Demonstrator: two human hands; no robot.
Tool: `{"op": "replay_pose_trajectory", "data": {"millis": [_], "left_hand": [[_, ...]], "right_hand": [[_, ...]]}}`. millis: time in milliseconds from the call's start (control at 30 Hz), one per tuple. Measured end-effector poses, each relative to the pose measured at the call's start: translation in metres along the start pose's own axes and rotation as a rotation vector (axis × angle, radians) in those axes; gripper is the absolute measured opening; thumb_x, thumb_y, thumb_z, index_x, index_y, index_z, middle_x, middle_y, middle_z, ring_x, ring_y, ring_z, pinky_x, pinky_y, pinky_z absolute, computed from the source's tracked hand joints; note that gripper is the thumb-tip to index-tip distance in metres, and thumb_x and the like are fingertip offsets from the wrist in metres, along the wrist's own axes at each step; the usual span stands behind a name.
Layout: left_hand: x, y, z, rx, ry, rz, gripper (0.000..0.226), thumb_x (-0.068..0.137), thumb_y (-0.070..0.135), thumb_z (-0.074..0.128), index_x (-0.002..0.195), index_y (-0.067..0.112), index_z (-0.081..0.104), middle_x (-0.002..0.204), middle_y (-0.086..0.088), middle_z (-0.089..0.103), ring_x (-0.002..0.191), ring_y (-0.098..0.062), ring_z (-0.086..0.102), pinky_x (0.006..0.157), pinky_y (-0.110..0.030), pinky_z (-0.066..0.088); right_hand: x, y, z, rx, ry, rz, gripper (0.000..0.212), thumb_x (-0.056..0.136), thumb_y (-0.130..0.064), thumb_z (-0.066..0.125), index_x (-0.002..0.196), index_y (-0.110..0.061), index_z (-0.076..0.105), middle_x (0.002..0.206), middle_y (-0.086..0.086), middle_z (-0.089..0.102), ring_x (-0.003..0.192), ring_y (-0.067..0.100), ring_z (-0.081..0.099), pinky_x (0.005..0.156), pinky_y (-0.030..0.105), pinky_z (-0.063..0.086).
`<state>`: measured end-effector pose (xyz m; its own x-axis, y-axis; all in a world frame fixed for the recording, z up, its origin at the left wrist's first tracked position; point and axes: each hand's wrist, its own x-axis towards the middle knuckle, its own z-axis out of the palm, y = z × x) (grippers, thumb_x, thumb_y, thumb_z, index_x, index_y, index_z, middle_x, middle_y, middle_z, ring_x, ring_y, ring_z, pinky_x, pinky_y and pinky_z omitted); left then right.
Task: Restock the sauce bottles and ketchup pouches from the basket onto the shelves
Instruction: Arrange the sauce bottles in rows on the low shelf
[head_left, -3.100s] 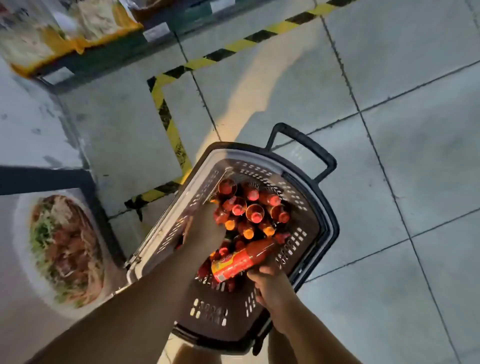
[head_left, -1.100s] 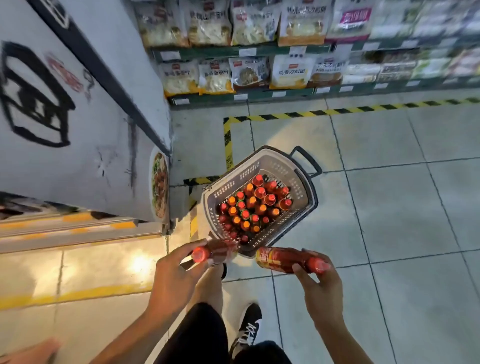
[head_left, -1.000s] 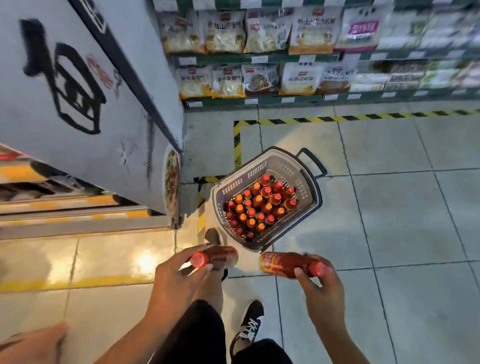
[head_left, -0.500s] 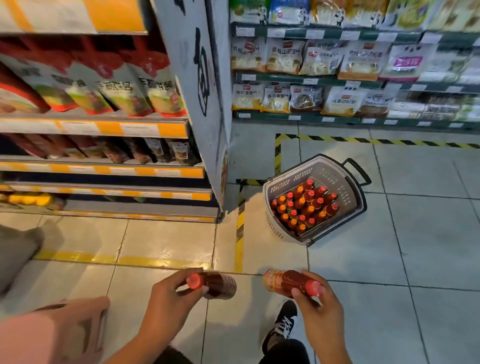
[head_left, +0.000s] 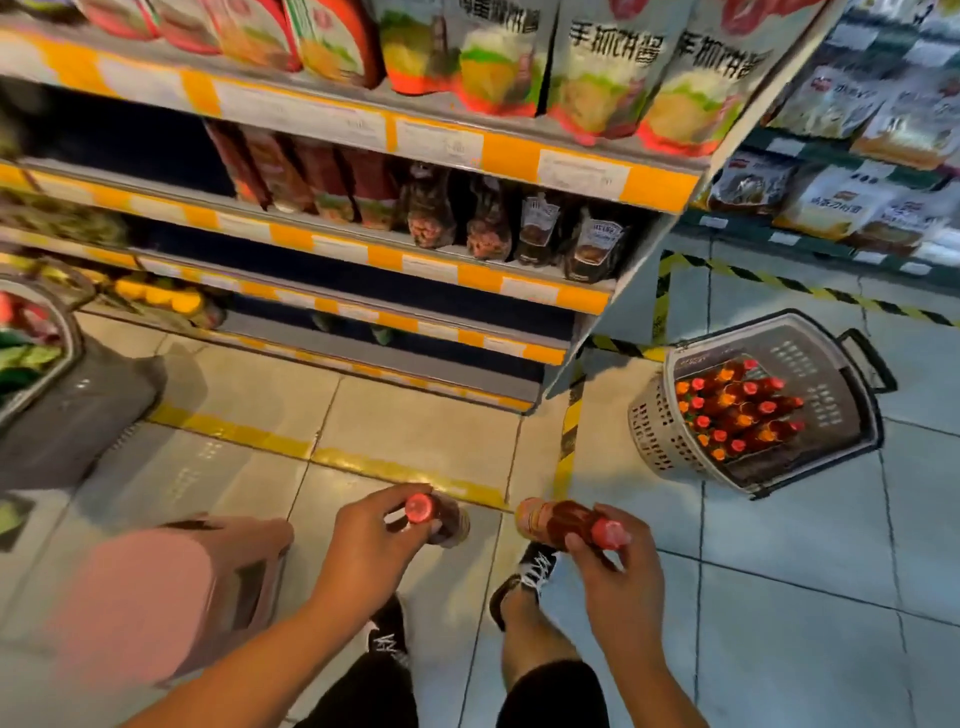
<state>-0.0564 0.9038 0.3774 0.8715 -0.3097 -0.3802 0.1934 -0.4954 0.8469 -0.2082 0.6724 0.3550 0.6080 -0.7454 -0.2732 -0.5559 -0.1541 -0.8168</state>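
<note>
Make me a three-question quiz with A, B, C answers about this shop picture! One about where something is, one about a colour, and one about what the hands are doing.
1. Where is the basket?
A. on the floor
B. on a shelf
C. in a hand

2. What colour is the cap on the left bottle?
A. blue
B. red
C. white

3. What are the hands doing?
A. hanging empty
B. each holding a bottle
C. both lifting the basket

Answers:
1 A: it sits on the tiles past the shelf end.
2 B: the round cap faces the camera, red.
3 B: the left hand grips one, the right hand grips the right bottle.
</note>
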Motion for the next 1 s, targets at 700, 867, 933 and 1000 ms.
{"op": "replay_pose_trajectory", "data": {"millis": [700, 867, 933, 1000], "left_hand": [[0.325, -0.204, 0.156, -0.087, 0.208, 0.259, 0.029, 0.081, 0.017, 0.086, 0.103, 0.034, 0.075, 0.093, 0.019, 0.076, 0.091, 0.003, 0.070, 0.080, -0.009, 0.050], [0.374, -0.240, 0.176, -0.086, 0.268, 0.308, 0.031, 0.080, 0.023, 0.087, 0.110, 0.020, 0.078, 0.097, 0.010, 0.077, 0.093, -0.004, 0.071, 0.087, -0.022, 0.056], [0.390, -0.253, 0.182, -0.080, 0.270, 0.326, 0.031, 0.080, 0.024, 0.087, 0.109, 0.020, 0.078, 0.098, 0.009, 0.077, 0.094, -0.005, 0.072, 0.090, -0.031, 0.058], [0.401, -0.260, 0.185, -0.073, 0.266, 0.327, 0.030, 0.079, 0.024, 0.086, 0.107, 0.021, 0.078, 0.096, 0.009, 0.077, 0.092, -0.005, 0.073, 0.090, -0.036, 0.059]], "right_hand": [[0.289, 0.163, 0.238, 0.094, -0.029, -0.232, 0.050, 0.075, -0.008, 0.084, 0.089, -0.055, 0.071, 0.089, -0.023, 0.071, 0.091, 0.005, 0.067, 0.083, 0.029, 0.057], [0.338, 0.194, 0.258, 0.113, 0.012, -0.160, 0.042, 0.076, 0.002, 0.083, 0.107, -0.025, 0.073, 0.098, -0.001, 0.074, 0.092, 0.015, 0.070, 0.093, 0.043, 0.059], [0.347, 0.198, 0.263, 0.102, 0.028, -0.168, 0.044, 0.078, -0.002, 0.084, 0.117, -0.020, 0.074, 0.106, -0.001, 0.075, 0.098, 0.015, 0.070, 0.095, 0.041, 0.059], [0.350, 0.199, 0.266, 0.123, 0.032, -0.164, 0.046, 0.080, -0.005, 0.083, 0.121, -0.023, 0.073, 0.109, -0.004, 0.074, 0.101, 0.013, 0.069, 0.096, 0.039, 0.059]]}}
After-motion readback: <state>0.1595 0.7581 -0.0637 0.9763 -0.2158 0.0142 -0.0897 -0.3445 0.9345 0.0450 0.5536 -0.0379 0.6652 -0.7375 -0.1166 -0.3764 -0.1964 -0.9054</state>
